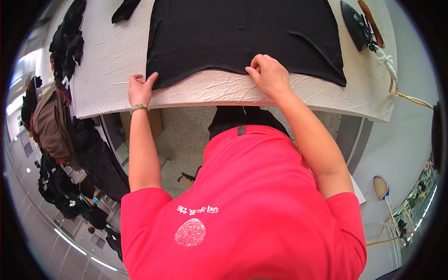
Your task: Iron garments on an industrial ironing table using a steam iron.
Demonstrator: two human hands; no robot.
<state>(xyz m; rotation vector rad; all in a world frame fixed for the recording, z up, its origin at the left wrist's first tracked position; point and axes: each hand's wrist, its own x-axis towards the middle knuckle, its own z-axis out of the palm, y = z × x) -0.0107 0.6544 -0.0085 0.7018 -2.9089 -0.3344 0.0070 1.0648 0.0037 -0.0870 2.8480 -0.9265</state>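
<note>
While your right hand seems to pinch the near edge of the black cloth, your left hand sits at its near left corner, thumb and fingers parted, with no clear grip. The cloth lies on the padded table, left of the iron. Its near edge bows away between your hands, so an uneven pull could skew it, and its creased right half could stay wrinkled if pressed unsmoothed.
</note>
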